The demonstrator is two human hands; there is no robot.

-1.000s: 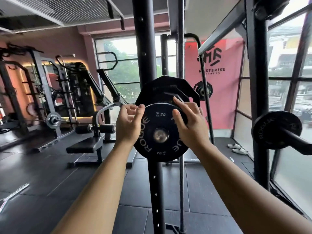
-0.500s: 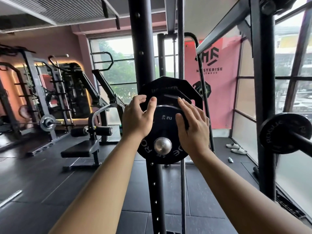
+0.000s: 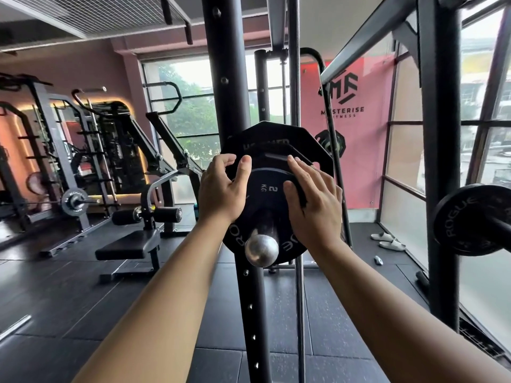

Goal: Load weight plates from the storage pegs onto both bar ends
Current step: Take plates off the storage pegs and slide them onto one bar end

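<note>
Small plate (image 3: 267,190): slid further along peg (image 3: 261,248); left hand (image 3: 221,196) grips rim; right hand (image 3: 316,208) fingers (image 3: 302,171) spread flat on face.

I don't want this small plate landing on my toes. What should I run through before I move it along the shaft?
1. Left hand grip: ok, fingers curl at the 2 kg plate's upper left rim, thumb on its face.
2. Right hand grip: not ok, fingers lie straight against the plate, not wrapped.
3. Plate supported: ok, the steel shaft passes through its hole, end protruding.
4. Larger plate behind seated: cannot tell, its hub is hidden.
5. Feet clear below: cannot tell, out of view.
</note>
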